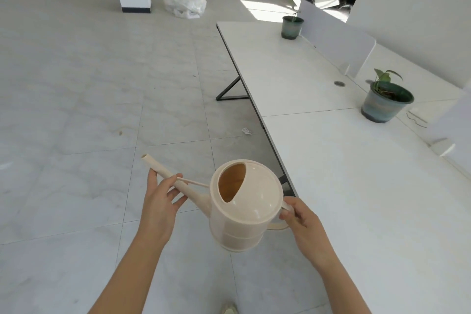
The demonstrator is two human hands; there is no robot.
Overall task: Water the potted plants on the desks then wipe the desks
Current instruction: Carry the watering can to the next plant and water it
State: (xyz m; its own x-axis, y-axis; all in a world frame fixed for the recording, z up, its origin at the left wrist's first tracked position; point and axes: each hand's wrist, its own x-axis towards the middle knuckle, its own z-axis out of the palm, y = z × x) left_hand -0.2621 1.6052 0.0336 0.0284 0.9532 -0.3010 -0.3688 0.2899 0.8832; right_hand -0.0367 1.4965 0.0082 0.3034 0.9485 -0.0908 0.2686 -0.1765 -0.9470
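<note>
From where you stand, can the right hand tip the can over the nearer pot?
Probably not yet: the right hand holds the watering can beside the desk; the nearer pot sits across it.

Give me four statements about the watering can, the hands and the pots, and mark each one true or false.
1. The right hand holds the watering can by its handle. True.
2. The left hand hangs free, off the can. False: its fingers are on the spout.
3. Two potted plants stand on the desks, the near pot and the far pot. True.
4. The spout points at the near pot. False: it points left, over the floor.
</note>
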